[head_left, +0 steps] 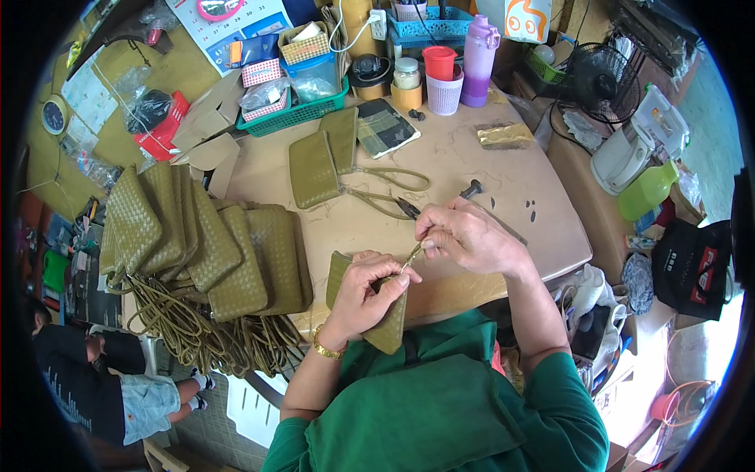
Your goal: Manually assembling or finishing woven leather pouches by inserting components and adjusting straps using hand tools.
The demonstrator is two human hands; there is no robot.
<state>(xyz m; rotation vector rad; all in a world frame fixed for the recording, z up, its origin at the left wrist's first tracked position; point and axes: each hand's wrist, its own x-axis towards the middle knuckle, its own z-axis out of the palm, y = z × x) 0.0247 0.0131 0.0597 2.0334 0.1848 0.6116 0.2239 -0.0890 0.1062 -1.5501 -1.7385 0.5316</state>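
Observation:
My left hand (363, 293) grips an olive woven pouch (385, 332) at the table's near edge, with thumb and fingers closed near its upper corner. Close by, my right hand (472, 238) pinches a short olive strap end (414, 252), and a small bit of metal shows between the two hands. Just beyond the right hand lie dark-jawed pliers (407, 208), partly hidden by the fingers. A hammer (472, 189) rests behind that hand. Two finished-looking pouches (313, 169) with looped wrist straps (397, 179) lie farther up the table.
On the left, a pile of olive pouches (206, 244) stands with a tangle of hanging straps (208, 326). A dark notebook (385, 130), a green basket (295, 108) and a purple bottle (478, 63) occupy the back. Another person (86, 381) is at lower left; a fan (602, 82) stands right.

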